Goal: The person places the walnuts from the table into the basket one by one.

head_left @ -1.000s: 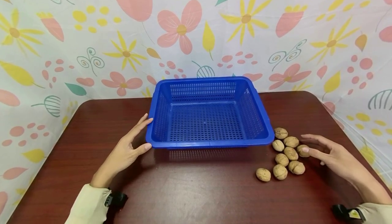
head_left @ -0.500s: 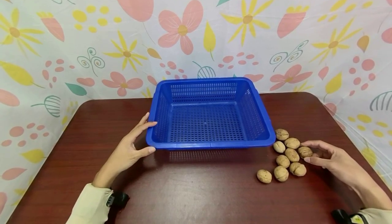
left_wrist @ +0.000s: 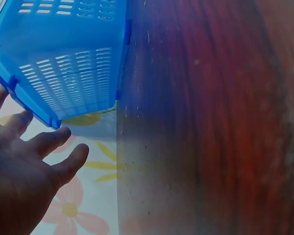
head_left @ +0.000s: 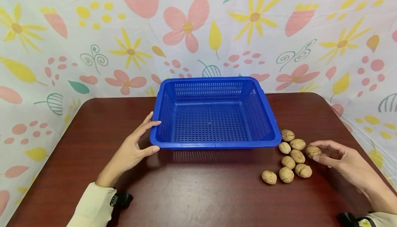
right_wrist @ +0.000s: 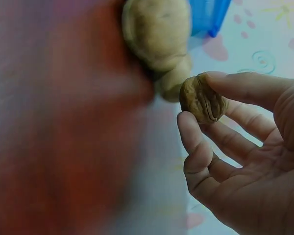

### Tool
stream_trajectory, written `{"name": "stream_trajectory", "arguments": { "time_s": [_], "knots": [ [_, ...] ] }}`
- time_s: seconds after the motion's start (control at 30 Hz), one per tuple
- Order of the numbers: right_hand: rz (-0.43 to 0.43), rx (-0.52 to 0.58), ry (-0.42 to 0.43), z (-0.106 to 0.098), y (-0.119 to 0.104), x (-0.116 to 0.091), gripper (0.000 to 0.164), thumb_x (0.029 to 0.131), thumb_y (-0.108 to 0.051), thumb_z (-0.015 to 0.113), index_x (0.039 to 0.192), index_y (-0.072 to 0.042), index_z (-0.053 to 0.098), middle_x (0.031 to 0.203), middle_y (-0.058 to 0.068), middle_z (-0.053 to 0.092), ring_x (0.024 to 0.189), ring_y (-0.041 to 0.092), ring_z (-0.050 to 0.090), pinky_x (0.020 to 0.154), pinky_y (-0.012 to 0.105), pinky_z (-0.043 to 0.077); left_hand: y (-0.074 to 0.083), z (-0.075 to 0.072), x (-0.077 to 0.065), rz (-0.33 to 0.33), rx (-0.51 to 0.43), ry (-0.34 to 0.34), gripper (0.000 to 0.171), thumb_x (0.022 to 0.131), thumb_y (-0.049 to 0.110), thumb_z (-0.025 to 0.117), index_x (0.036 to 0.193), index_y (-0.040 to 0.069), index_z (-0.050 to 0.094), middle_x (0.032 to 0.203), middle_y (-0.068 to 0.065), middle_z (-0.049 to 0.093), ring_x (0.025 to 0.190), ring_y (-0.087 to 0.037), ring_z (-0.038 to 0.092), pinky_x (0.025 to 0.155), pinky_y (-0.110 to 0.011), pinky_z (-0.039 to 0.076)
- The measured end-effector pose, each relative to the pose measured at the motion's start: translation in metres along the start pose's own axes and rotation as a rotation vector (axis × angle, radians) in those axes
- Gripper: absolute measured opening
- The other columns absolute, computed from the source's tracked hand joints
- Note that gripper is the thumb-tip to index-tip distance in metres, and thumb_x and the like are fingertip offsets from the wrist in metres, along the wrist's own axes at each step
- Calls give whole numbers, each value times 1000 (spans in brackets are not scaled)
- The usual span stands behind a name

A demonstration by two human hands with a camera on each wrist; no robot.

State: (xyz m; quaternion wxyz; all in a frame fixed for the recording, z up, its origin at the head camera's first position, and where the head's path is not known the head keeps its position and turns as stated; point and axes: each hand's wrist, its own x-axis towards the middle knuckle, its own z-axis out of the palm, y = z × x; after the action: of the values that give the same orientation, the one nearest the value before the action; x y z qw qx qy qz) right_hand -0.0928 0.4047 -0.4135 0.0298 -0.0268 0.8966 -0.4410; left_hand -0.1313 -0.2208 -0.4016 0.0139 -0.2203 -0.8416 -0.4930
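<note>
Over the table (head_left: 198, 189), the unclenched left hand (head_left: 129, 151) touches the basket (head_left: 214, 145) at eight o'clock. At four, the right hand (head_left: 350, 163) pinches a walnut (head_left: 313, 152).

walnut (head_left: 313, 152) between right-hand fingers (head_left: 331, 145)

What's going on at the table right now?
A person's right hand pinches one walnut, near eight other visible walnuts on the brown table. All nine are outside the blue basket, around its near right corner. The left hand touches the basket's rim at its left side.
</note>
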Motion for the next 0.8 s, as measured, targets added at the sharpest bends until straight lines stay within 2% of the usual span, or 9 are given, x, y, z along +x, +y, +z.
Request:
{"name": "stream_trajectory", "arguments": {
  "time_s": [0.2, 0.3, 0.43, 0.6, 0.8],
  "knots": [
    [-73, -27, 17, -9, -25, 7, 35, 98, -5, 71, 131, -14, 66, 108, -31, 71, 90, -9, 67, 66, 17, 51, 2, 0, 0, 0, -22, -5, 68, 92, 13, 81, 153, 20, 51, 177, -5, 16, 163, -35, 12, 121, -74, 20],
    [-135, -39, 22, -10, -44, 14, 37, 98, -2, 71, 133, -11, 65, 111, -30, 71, 93, -8, 67, 69, 16, 54, 3, 0, 0, -2, -26, -4, 68, 92, 12, 81, 153, 20, 51, 177, -6, 16, 163, -36, 13, 121, -73, 21],
    [-166, -58, 16, -6, -77, 25, 39, 98, -5, 72, 136, -10, 64, 115, -25, 71, 95, -5, 69, 73, 15, 55, 3, 1, 1, 1, -22, -5, 68, 92, 12, 81, 153, 20, 51, 177, -7, 16, 163, -36, 14, 121, -72, 22],
    [-175, -62, -26, 2, -126, 42, 38, 100, -10, 72, 136, -14, 66, 120, -15, 73, 100, 2, 72, 79, 17, 56, 3, 1, 1, -1, -20, -4, 68, 92, 13, 81, 153, 21, 51, 177, -6, 16, 163, -35, 13, 122, -72, 20],
    [-198, -2, -168, 16, -175, 73, 36, 99, -18, 73, 135, -19, 68, 123, -7, 75, 109, 7, 71, 83, 24, 59, 3, 0, 0, -10, -19, -3, 67, 93, 12, 80, 153, 21, 51, 177, -7, 15, 163, -36, 12, 121, -75, 19]
  ]
}}
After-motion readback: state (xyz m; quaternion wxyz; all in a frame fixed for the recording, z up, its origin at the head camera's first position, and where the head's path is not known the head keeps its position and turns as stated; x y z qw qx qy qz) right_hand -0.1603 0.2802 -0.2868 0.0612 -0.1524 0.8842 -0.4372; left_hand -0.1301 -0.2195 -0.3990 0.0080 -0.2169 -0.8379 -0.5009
